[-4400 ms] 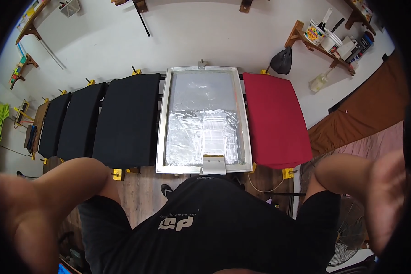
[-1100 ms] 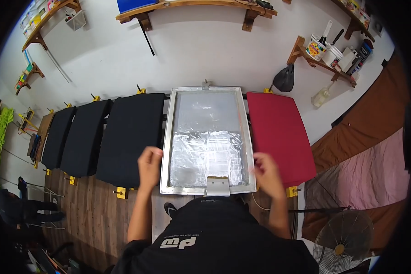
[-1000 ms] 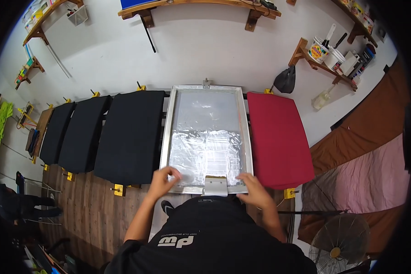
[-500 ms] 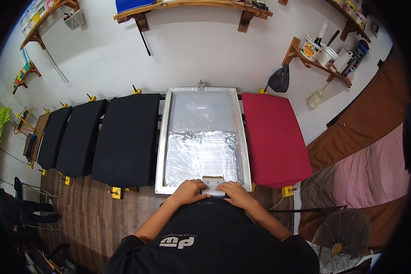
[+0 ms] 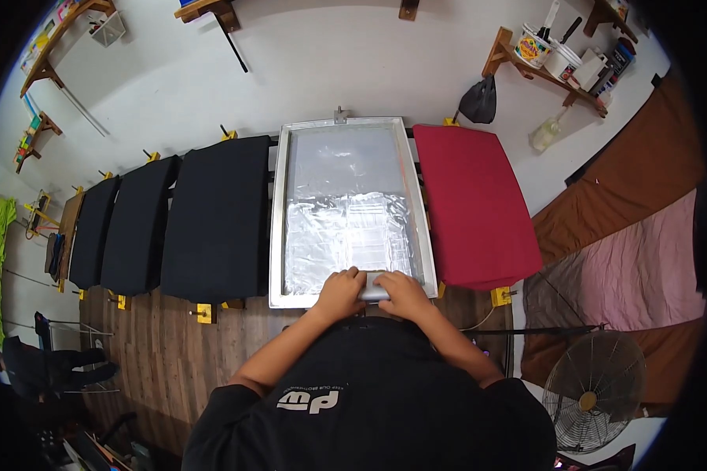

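In front of me lies a screen-printing frame [image 5: 276, 228] with pale metal sides. Its mesh [image 5: 342, 161] is greyish at the far half, and shiny, wrinkled clear film or tape [image 5: 353, 235] covers the near half. At the frame's near end, a grey squeegee [image 5: 375, 289] is gripped from both sides. My left hand [image 5: 341, 293] has its fingers curled over the left part. My right hand [image 5: 402, 295] closes on the right part, thumb inward. The squeegee's lower edge is hidden by my fingers.
Black fabric-covered boards [image 5: 216, 216] stand in a row to the left; a red one [image 5: 476, 206] is on the right. Yellow clamps [image 5: 204, 313] sit along their ends. A standing fan [image 5: 593, 392] is near right. Wall shelves [image 5: 546, 74] hold tubs and bottles. A dark-clothed person [image 5: 51, 365] shows far left.
The whole scene has shifted upward in the picture as my head tilts. The squeegee has tipped, so its brownish far edge no longer shows. Both hands keep their hold.
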`<state>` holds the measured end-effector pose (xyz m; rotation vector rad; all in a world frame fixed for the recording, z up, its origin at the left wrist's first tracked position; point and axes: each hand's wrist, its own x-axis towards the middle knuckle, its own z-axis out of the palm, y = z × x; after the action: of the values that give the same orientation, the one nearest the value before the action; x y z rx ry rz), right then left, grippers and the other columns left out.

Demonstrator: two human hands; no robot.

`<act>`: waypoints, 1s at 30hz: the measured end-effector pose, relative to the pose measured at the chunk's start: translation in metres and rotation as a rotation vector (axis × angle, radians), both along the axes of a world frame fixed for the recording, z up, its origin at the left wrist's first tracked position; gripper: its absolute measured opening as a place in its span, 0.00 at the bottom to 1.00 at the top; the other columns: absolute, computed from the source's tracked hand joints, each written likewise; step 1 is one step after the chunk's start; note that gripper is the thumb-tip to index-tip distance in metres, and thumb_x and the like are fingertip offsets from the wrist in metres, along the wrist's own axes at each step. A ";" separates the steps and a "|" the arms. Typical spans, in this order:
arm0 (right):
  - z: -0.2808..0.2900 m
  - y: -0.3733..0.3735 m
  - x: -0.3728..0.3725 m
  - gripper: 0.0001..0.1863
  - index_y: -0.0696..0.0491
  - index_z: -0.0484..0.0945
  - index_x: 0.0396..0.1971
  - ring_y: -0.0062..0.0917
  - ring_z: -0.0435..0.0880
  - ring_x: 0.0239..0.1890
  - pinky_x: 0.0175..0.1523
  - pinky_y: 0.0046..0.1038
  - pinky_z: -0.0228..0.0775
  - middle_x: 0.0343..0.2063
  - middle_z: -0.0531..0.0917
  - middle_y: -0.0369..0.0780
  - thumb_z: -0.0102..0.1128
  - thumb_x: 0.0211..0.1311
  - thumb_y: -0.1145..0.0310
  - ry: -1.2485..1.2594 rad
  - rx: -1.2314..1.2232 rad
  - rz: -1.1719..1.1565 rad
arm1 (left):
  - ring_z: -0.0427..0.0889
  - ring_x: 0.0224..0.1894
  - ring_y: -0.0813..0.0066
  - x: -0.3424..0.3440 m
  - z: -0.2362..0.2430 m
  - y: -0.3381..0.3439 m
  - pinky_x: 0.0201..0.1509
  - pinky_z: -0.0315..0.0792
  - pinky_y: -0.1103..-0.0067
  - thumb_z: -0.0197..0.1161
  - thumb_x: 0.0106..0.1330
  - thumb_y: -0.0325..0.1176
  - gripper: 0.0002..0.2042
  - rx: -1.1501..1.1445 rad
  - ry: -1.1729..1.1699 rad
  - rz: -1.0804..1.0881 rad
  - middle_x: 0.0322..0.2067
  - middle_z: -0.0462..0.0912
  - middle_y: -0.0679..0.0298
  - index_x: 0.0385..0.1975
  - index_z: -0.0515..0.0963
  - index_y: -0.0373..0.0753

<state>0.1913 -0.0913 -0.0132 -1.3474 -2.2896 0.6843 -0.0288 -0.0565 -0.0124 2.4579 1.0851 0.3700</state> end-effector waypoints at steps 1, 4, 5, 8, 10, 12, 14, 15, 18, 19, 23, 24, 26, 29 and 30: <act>0.002 0.004 -0.005 0.22 0.54 0.78 0.43 0.42 0.81 0.46 0.51 0.40 0.77 0.41 0.82 0.43 0.70 0.44 0.70 -0.064 0.007 -0.039 | 0.83 0.38 0.51 0.005 -0.002 0.003 0.42 0.76 0.61 0.78 0.46 0.38 0.22 -0.015 0.000 0.046 0.35 0.78 0.55 0.37 0.74 0.40; 0.001 0.021 -0.025 0.17 0.56 0.77 0.38 0.41 0.82 0.43 0.49 0.40 0.78 0.37 0.80 0.45 0.66 0.45 0.72 -0.210 0.046 -0.104 | 0.84 0.33 0.50 0.018 -0.009 0.017 0.34 0.78 0.59 0.74 0.46 0.34 0.23 0.046 -0.038 0.083 0.35 0.77 0.51 0.41 0.72 0.37; 0.000 0.029 -0.032 0.18 0.57 0.77 0.39 0.42 0.82 0.42 0.49 0.40 0.79 0.37 0.80 0.45 0.67 0.44 0.72 -0.273 0.049 -0.137 | 0.84 0.33 0.50 0.020 -0.011 0.024 0.35 0.79 0.60 0.72 0.48 0.34 0.21 0.052 -0.031 0.100 0.35 0.78 0.50 0.40 0.72 0.36; -0.004 0.046 -0.039 0.20 0.58 0.79 0.40 0.42 0.82 0.43 0.50 0.40 0.79 0.38 0.80 0.44 0.70 0.42 0.72 -0.359 0.045 -0.170 | 0.85 0.32 0.50 0.025 -0.015 0.038 0.37 0.81 0.62 0.71 0.48 0.35 0.21 0.059 0.064 0.134 0.35 0.81 0.50 0.41 0.73 0.36; -0.006 0.053 -0.036 0.18 0.58 0.81 0.36 0.44 0.83 0.44 0.50 0.41 0.79 0.37 0.82 0.47 0.71 0.41 0.72 -0.304 0.113 -0.173 | 0.85 0.31 0.50 0.029 -0.015 0.040 0.39 0.81 0.62 0.72 0.48 0.36 0.21 0.072 0.115 0.177 0.34 0.82 0.51 0.40 0.75 0.36; -0.006 0.058 -0.032 0.16 0.58 0.82 0.34 0.45 0.84 0.44 0.51 0.41 0.79 0.37 0.83 0.48 0.71 0.42 0.71 -0.322 -0.012 -0.105 | 0.85 0.31 0.50 0.030 -0.014 0.039 0.40 0.82 0.63 0.72 0.47 0.37 0.20 0.064 0.183 0.212 0.34 0.83 0.52 0.39 0.76 0.36; -0.004 0.067 -0.028 0.13 0.59 0.85 0.29 0.48 0.86 0.41 0.50 0.43 0.80 0.33 0.86 0.53 0.70 0.42 0.68 -0.373 -0.128 -0.027 | 0.87 0.33 0.52 0.032 -0.010 0.041 0.42 0.82 0.63 0.71 0.47 0.38 0.15 0.015 0.288 0.177 0.32 0.85 0.51 0.34 0.82 0.37; -0.001 0.077 -0.027 0.13 0.60 0.85 0.28 0.49 0.87 0.39 0.49 0.44 0.80 0.32 0.86 0.54 0.69 0.41 0.68 -0.393 -0.139 0.005 | 0.88 0.35 0.53 0.032 -0.006 0.051 0.42 0.82 0.64 0.70 0.48 0.37 0.13 -0.045 0.311 0.153 0.32 0.86 0.49 0.31 0.83 0.37; 0.012 0.115 -0.022 0.13 0.60 0.86 0.27 0.49 0.87 0.36 0.46 0.44 0.81 0.29 0.86 0.55 0.67 0.40 0.67 -0.375 -0.250 0.090 | 0.89 0.37 0.52 0.027 0.006 0.087 0.44 0.83 0.62 0.68 0.49 0.37 0.11 -0.175 0.318 0.063 0.31 0.87 0.46 0.29 0.87 0.37; 0.016 0.125 -0.022 0.13 0.59 0.86 0.28 0.49 0.87 0.36 0.46 0.43 0.81 0.29 0.86 0.55 0.67 0.40 0.67 -0.384 -0.269 0.116 | 0.88 0.37 0.50 0.027 0.010 0.098 0.44 0.82 0.61 0.68 0.49 0.38 0.12 -0.210 0.307 0.027 0.30 0.87 0.46 0.28 0.87 0.38; 0.014 0.141 -0.019 0.12 0.56 0.87 0.32 0.48 0.88 0.40 0.48 0.43 0.81 0.36 0.87 0.53 0.68 0.44 0.70 -0.355 -0.169 -0.041 | 0.88 0.35 0.51 0.029 0.006 0.117 0.42 0.82 0.62 0.68 0.49 0.39 0.11 -0.043 0.310 0.160 0.28 0.87 0.51 0.28 0.87 0.41; 0.008 0.136 -0.021 0.12 0.56 0.87 0.32 0.47 0.88 0.40 0.47 0.43 0.81 0.35 0.87 0.52 0.68 0.44 0.70 -0.360 -0.134 -0.081 | 0.88 0.34 0.52 0.030 -0.001 0.112 0.41 0.81 0.62 0.69 0.49 0.39 0.10 0.044 0.279 0.178 0.27 0.87 0.52 0.26 0.86 0.41; -0.011 0.115 -0.028 0.09 0.56 0.85 0.29 0.45 0.87 0.40 0.46 0.44 0.81 0.33 0.86 0.49 0.68 0.46 0.71 -0.306 0.016 -0.117 | 0.86 0.31 0.54 0.029 -0.018 0.095 0.38 0.78 0.61 0.71 0.48 0.39 0.08 0.176 0.220 0.150 0.25 0.85 0.54 0.22 0.84 0.41; -0.032 0.064 -0.045 0.16 0.57 0.81 0.36 0.41 0.84 0.44 0.47 0.41 0.81 0.38 0.85 0.46 0.68 0.44 0.71 -0.322 0.083 -0.201 | 0.83 0.33 0.55 0.030 -0.038 0.047 0.40 0.75 0.64 0.70 0.43 0.33 0.11 0.221 0.101 0.194 0.28 0.81 0.53 0.26 0.80 0.37; -0.031 0.048 -0.043 0.17 0.56 0.81 0.38 0.41 0.83 0.47 0.50 0.41 0.80 0.39 0.84 0.45 0.69 0.44 0.72 -0.322 0.070 -0.169 | 0.82 0.30 0.53 0.027 -0.039 0.032 0.40 0.75 0.62 0.71 0.40 0.36 0.15 0.218 0.068 0.150 0.26 0.80 0.52 0.27 0.78 0.36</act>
<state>0.1487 -0.0435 -0.0444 -1.6972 -2.3754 0.3490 -0.0017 -0.0241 -0.0511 2.6014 1.3250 0.4775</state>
